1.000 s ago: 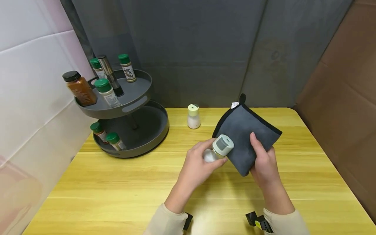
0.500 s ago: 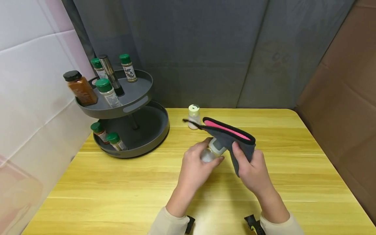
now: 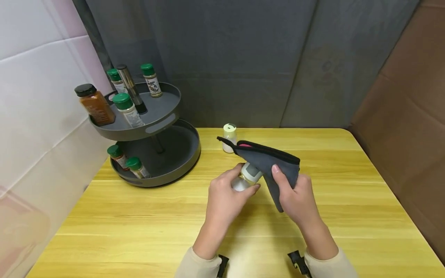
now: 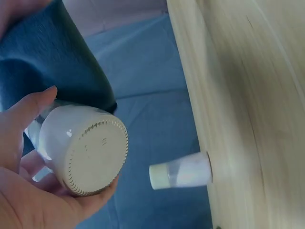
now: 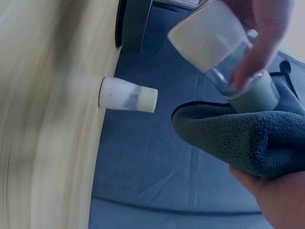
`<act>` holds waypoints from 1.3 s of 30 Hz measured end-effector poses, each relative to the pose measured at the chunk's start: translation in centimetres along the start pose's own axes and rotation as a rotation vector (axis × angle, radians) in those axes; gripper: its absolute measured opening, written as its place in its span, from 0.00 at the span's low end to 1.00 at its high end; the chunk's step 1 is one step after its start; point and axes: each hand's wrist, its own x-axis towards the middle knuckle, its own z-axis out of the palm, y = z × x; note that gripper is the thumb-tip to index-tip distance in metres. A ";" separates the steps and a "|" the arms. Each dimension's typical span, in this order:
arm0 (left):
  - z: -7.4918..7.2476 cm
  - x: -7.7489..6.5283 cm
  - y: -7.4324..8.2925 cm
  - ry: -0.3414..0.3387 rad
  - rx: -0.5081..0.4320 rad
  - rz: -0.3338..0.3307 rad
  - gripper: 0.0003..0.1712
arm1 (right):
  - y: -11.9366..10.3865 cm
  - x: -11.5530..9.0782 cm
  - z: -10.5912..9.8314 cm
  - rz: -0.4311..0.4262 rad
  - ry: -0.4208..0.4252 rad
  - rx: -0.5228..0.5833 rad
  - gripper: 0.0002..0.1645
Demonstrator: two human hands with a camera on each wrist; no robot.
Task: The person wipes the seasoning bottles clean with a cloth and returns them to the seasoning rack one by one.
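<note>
My left hand [image 3: 224,200] grips a small glass shaker jar [image 3: 240,184] of white contents, holding it tilted above the table with thumb and fingers around the glass. Its pale cap [image 3: 250,173] points up and to the right. In the left wrist view, the ribbed base of the jar [image 4: 97,155] faces the camera. A dark grey cloth [image 3: 262,158] with black edging and a hanging loop is gripped by my right hand [image 3: 299,199], thumb on top. The folded cloth [image 5: 224,136] lies against the cap in the right wrist view, hiding part of it.
A similar jar with a pale yellow cap [image 3: 229,130] stands upright behind the cloth, near the wooden table's [image 3: 146,224] back edge. At left stands a two-tier grey turntable [image 3: 160,179] bearing several spice bottles, an orange-brown jar [image 3: 98,110] and a tall metallic cylinder [image 3: 129,85].
The right hand has brought the cloth leftward and folded it against the jar's cap, so the pink inside shows only slightly now. The left hand has shifted a little left with the jar.
</note>
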 end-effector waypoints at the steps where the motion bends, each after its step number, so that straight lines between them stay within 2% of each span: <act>1: 0.0 0.0 -0.1 -0.001 -0.003 -0.001 0.30 | 0.1 -0.2 0.1 -0.039 -0.001 -0.008 0.20; 5: 0.0 0.0 -0.2 -0.028 -0.020 0.017 0.32 | 0.0 -0.1 0.5 -0.223 0.011 -0.044 0.11; 6: 0.0 -0.1 -0.1 -0.039 -0.026 0.029 0.32 | -0.1 0.1 0.6 -0.245 0.014 -0.053 0.11; 8: 0.1 -0.1 0.0 -0.060 -0.042 0.041 0.31 | -0.1 0.5 0.7 -0.234 0.023 -0.061 0.11; 10: 0.1 0.0 0.0 -0.068 -0.062 0.029 0.31 | 0.0 0.8 0.9 -0.166 0.037 -0.070 0.15; 12: 0.0 0.2 0.0 -0.059 -0.085 -0.006 0.30 | 0.1 0.9 0.9 -0.089 0.057 -0.067 0.19; 14: -0.2 0.3 -0.1 -0.042 -0.096 -0.049 0.31 | 0.3 0.7 0.9 -0.071 0.077 -0.072 0.21; 15: -0.3 0.4 -0.1 -0.037 -0.099 -0.065 0.31 | 0.4 0.5 0.9 -0.103 0.079 -0.079 0.20; 17: -0.4 0.5 -0.2 -0.043 -0.098 -0.078 0.31 | 0.5 0.4 0.9 -0.241 0.079 -0.109 0.14; 19: -0.5 0.6 -0.2 -0.067 -0.095 -0.064 0.32 | 0.4 0.4 1.0 -0.384 0.065 -0.125 0.07; 21: -0.4 0.6 -0.1 -0.095 -0.095 -0.035 0.32 | 0.2 0.7 1.1 -0.472 0.047 -0.133 0.07; 23: -0.3 0.6 -0.1 -0.120 -0.098 -0.005 0.32 | 0.1 1.1 1.1 -0.447 0.037 -0.123 0.08; 25: -0.1 0.7 -0.1 -0.129 -0.107 -0.002 0.31 | 0.1 1.4 1.2 -0.363 0.037 -0.119 0.09; 27: -0.1 0.9 -0.2 -0.130 -0.118 -0.026 0.31 | 0.3 1.6 1.1 -0.267 0.043 -0.125 0.16; 29: 0.0 1.2 -0.6 -0.122 -0.129 -0.063 0.32 | 0.7 1.5 1.2 -0.216 0.044 -0.143 0.18; 30: 0.1 1.3 -0.8 -0.118 -0.132 -0.081 0.32 | 0.9 1.5 1.2 -0.217 0.042 -0.156 0.18; 33: 0.2 1.5 -1.3 -0.111 -0.127 -0.099 0.33 | 1.2 1.2 1.2 -0.325 0.034 -0.186 0.10; 36: 0.3 1.6 -1.4 -0.114 -0.120 -0.066 0.35 | 1.0 1.4 1.2 -0.430 0.009 -0.178 0.12; 37: 0.3 1.6 -1.3 -0.118 -0.116 -0.047 0.36 | 0.8 1.5 1.2 -0.440 0.002 -0.169 0.15; 39: 0.3 1.6 -1.1 -0.130 -0.119 -0.021 0.35 | 0.7 1.9 1.2 -0.388 -0.011 -0.160 0.15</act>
